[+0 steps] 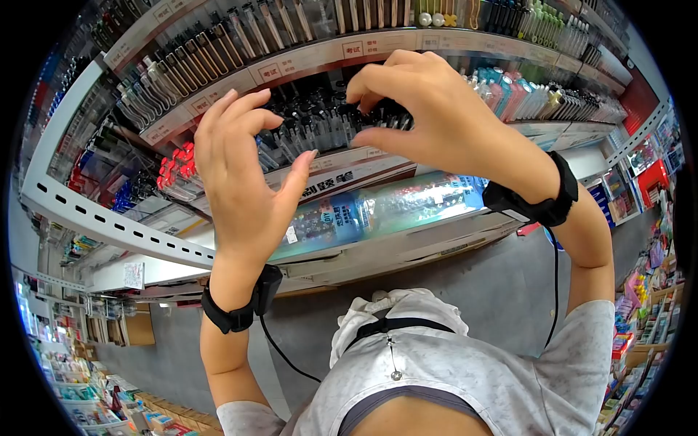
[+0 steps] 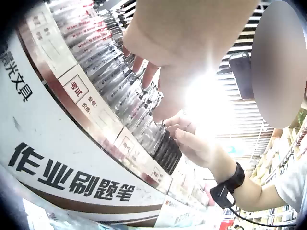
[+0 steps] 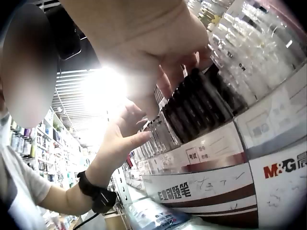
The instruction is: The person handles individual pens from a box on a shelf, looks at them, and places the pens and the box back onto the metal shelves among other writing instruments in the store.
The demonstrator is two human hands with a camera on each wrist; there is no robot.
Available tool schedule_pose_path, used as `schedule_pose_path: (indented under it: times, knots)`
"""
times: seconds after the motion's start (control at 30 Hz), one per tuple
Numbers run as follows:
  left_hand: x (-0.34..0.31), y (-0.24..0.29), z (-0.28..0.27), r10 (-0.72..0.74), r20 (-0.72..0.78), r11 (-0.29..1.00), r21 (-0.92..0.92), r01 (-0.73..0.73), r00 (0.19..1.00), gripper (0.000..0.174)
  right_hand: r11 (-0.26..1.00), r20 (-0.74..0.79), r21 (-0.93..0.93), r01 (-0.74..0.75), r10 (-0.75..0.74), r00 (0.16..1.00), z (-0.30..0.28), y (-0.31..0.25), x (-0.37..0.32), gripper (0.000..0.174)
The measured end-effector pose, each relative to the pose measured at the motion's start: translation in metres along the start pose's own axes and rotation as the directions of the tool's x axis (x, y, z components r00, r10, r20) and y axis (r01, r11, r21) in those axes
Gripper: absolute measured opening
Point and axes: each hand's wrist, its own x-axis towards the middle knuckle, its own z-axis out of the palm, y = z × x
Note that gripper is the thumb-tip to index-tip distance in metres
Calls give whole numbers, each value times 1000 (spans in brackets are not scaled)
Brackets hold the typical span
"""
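Both hands are over a tiered pen display, above a row of clear-barrelled pens with dark caps [image 1: 327, 127]. My left hand [image 1: 243, 171] is at the row's left part, its fingers loosely bent and the thumb held apart, nothing showing between them. At the row's right end, my right hand [image 1: 436, 109] arches over the pens, with a gap between thumb and forefinger. In the right wrist view its fingertips reach right at the tops of a block of black pens [image 3: 196, 103]. Clear pens [image 2: 117, 81] stand packed in line beneath my left hand in the left wrist view.
White label strips [image 1: 356, 49] edge the shelves. In front of the pen row lies a shiny plastic-wrapped package [image 1: 385, 211]. A perforated metal shelf frame [image 1: 102, 225] runs along the left. Red-capped pens [image 1: 178, 171] stand at the left, and pink and blue bottles [image 1: 505, 91] at the right.
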Motion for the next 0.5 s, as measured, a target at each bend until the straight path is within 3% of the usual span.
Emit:
schedule_pose_path:
  times: [0.07, 0.2, 0.27, 0.5]
  knots:
    - [1, 1, 0, -9, 38, 1000, 2, 9, 999, 46, 988, -56, -138, 67, -75, 996, 6, -3, 0, 28]
    - [3, 2, 1, -19, 64, 999, -27, 21, 998, 47, 990, -50, -135, 28, -35, 998, 11, -4, 0, 28]
    - [4, 2, 1, -12, 81, 999, -47, 16, 997, 46, 994, 44, -92, -65, 70, 997, 5, -5, -1, 36]
    - [5, -5, -2, -39, 81, 996, -73, 45, 996, 46, 997, 22, -66, -26, 28, 999, 5, -4, 1, 39]
